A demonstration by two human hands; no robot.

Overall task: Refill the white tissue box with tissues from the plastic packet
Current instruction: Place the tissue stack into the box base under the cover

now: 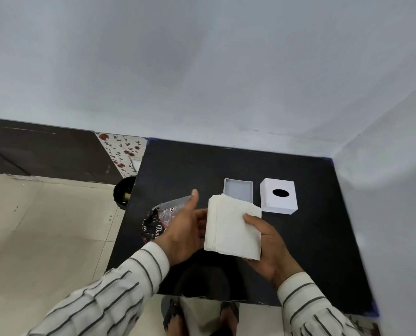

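Note:
A thick stack of white tissues (233, 229) is held above the black table (311, 251) between both hands. My right hand (268, 243) grips its right side, thumb on top. My left hand (185, 229) presses against the stack's left edge with fingers under it and the thumb raised. The plastic packet (158, 219), clear with dark printed parts, lies on the table just left of my left hand. The white tissue box is in two parts behind the stack: the open tray-like base (238, 190) and the cover (278, 196) with a black oval slot.
The table stands in a corner, with a wall behind and to the right. A dark round bin (123, 190) sits on the tiled floor by the table's left edge. A person's sandalled feet show below the near edge.

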